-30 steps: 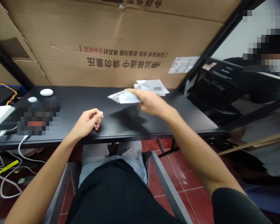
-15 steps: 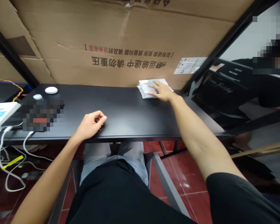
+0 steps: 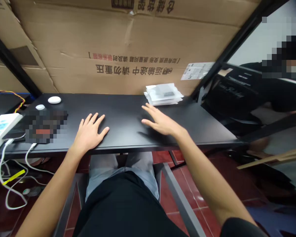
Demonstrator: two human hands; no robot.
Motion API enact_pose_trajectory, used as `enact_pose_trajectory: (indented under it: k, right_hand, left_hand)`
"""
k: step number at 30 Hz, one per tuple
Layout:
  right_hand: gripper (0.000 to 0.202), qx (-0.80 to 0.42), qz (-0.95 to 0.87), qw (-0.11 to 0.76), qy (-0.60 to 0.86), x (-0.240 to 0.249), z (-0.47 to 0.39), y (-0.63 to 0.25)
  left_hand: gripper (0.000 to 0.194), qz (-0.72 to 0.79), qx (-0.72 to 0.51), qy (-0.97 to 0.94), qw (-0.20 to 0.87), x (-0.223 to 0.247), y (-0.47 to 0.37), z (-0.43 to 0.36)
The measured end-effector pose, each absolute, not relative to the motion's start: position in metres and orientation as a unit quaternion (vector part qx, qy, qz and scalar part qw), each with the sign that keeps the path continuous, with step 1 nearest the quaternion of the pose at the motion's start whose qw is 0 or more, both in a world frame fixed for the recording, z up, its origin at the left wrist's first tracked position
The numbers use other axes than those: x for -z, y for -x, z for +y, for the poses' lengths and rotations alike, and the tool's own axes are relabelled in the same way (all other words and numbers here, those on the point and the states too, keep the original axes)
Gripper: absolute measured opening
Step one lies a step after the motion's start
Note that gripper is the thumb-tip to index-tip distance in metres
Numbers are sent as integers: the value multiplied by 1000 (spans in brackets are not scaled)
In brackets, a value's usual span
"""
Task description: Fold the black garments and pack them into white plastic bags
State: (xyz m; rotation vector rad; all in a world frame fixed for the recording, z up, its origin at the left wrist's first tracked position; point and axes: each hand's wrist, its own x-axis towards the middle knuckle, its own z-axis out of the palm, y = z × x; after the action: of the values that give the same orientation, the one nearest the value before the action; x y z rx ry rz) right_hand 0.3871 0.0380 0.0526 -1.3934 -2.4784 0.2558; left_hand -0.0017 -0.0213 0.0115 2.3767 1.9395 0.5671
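Note:
My left hand [image 3: 90, 133] lies palm down on the black desk [image 3: 120, 113] near its front edge, fingers spread and holding nothing. Above the desk's right half hovers my right hand [image 3: 159, 121], open and empty, with its shadow on the surface below. Just beyond its fingertips sits a stack of flat white translucent packets [image 3: 164, 93], close to the cardboard at the back. My right hand is apart from the stack. What the packets contain cannot be made out.
A cardboard sheet [image 3: 113, 39] with printed characters stands behind the desk. At left are a white power strip [image 3: 2, 126], white cables [image 3: 1, 171], a blurred-out dark object [image 3: 45, 126] and a white oval case [image 3: 54, 99]. Another person [image 3: 273, 82] sits beyond the right frame post.
My right hand has left the stack of packets and come nearer to me. The left hand, curled before, has flattened with its fingers spread.

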Motion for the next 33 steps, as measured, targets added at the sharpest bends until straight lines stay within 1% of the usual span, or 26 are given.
enact_pose_trajectory:
  k: [3,7,19,33]
  right_hand:
    - [99,-119,-834,83,532,-35,8,-363]
    - [100,-100,-815,69,567,-25,3,-350]
    - [92,-94,-815,93,564,-20,5,-352]
    - [91,-90,-814,98,565,-21,4,-351]
  left_hand:
    - [81,651,-93,-753,8,-10,9,-20]
    - [84,655,-56,-753,4,-10,10,-17]
    - [84,660,-51,-749,5,-11,9,-18]
    - [84,659,-56,-750,9,-12,9,-18]
